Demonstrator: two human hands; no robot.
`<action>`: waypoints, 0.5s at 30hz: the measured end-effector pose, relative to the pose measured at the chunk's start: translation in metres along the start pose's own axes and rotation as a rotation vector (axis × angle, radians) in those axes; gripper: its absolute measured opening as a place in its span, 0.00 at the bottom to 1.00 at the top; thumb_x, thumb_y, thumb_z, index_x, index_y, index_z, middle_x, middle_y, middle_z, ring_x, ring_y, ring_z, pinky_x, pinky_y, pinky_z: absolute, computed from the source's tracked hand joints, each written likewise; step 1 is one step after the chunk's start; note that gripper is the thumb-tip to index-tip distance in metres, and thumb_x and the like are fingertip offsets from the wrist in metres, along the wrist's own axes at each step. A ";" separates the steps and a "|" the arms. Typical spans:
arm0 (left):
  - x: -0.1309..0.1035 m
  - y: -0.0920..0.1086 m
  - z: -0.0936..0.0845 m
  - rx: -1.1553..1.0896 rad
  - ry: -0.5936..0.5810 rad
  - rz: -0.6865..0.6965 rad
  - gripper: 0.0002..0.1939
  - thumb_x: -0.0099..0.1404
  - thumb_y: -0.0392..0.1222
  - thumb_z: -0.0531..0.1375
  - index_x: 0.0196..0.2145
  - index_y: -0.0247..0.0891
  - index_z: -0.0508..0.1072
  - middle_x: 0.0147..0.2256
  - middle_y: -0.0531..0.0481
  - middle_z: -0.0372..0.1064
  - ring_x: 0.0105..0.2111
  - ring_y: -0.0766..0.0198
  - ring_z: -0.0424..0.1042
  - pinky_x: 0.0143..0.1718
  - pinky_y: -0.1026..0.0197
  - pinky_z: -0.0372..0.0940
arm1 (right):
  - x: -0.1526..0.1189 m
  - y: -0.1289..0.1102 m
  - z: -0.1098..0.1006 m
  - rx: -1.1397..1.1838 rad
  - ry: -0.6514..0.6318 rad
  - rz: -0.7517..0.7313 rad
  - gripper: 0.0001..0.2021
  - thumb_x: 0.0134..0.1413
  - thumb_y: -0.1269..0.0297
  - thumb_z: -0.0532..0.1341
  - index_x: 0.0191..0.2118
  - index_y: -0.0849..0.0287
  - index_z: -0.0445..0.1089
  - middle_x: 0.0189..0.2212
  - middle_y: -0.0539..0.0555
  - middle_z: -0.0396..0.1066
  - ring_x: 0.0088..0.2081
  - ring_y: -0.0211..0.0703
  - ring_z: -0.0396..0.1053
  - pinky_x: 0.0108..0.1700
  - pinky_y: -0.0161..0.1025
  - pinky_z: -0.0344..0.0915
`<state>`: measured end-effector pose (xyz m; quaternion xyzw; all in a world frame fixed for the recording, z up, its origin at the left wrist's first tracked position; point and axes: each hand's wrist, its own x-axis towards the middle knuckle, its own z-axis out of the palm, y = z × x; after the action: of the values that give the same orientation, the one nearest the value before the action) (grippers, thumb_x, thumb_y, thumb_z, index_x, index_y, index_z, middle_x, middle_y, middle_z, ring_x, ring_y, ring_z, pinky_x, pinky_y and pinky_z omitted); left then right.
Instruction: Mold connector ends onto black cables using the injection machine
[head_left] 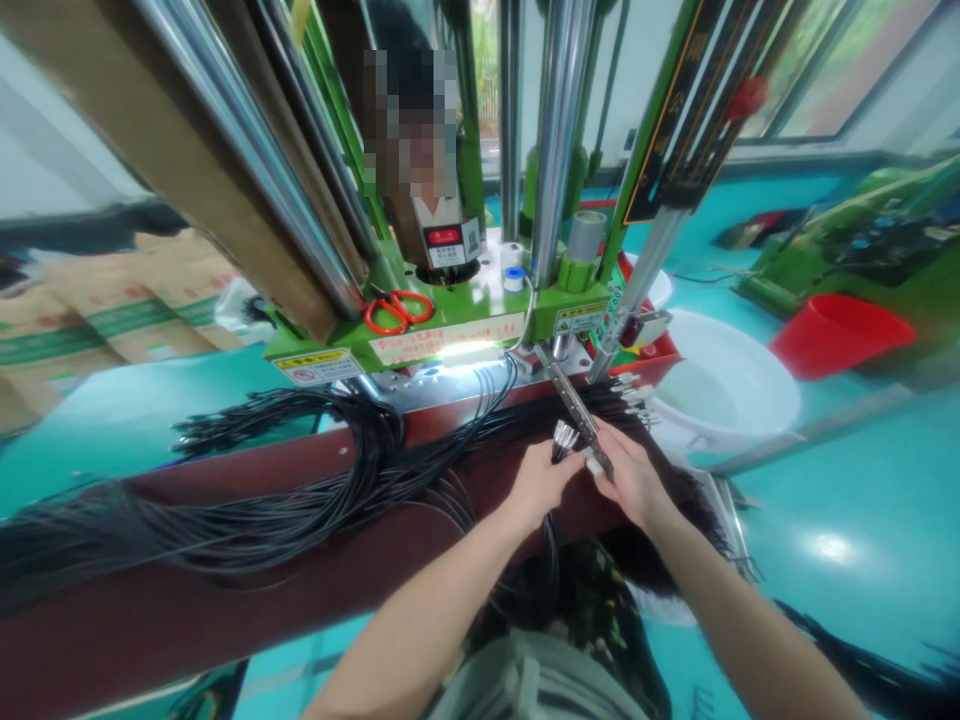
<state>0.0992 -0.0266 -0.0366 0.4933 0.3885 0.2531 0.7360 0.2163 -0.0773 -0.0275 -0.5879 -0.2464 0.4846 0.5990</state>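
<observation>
My left hand [541, 482] is closed around a small bunch of black cables whose silvery-white ends [565, 436] stick up above the fingers. Close beside it, my right hand [631, 472] grips the near end of a narrow metal bar [574, 406] with a row of small marks or holes along it. The bar slants away toward the lit work area of a green press [480, 300]. A small white piece [593, 465] shows between both hands; which hand holds it I cannot tell. Long black cables [352, 485] lie across the brown-red table [225, 605].
Red-handled scissors [398, 312] and a blue tape roll [514, 279] rest on the press. Metal columns [559, 130] rise from it. To the right stand a red tray [660, 352], a white tub [757, 385] and a red bucket [840, 335]. Paper sacks [142, 300] line the left.
</observation>
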 end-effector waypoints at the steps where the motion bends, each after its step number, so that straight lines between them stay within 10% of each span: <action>1: 0.000 0.000 0.000 0.001 0.001 0.000 0.19 0.49 0.54 0.62 0.24 0.36 0.61 0.13 0.62 0.49 0.10 0.77 0.46 0.09 0.71 0.40 | 0.000 0.000 0.000 0.001 0.006 0.007 0.23 0.48 0.53 0.60 0.50 0.55 0.66 0.15 0.44 0.58 0.13 0.27 0.49 0.12 0.26 0.44; 15: -0.001 -0.005 -0.003 0.028 0.010 0.068 0.17 0.51 0.52 0.61 0.23 0.36 0.61 0.13 0.61 0.51 0.10 0.76 0.48 0.10 0.70 0.44 | -0.006 0.002 0.004 -0.241 0.004 -0.059 0.27 0.46 0.49 0.60 0.52 0.54 0.66 0.21 0.49 0.65 0.17 0.31 0.55 0.15 0.29 0.51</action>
<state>0.0956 -0.0276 -0.0411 0.5152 0.3785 0.2750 0.7181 0.2094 -0.0810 -0.0270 -0.6489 -0.3190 0.4326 0.5386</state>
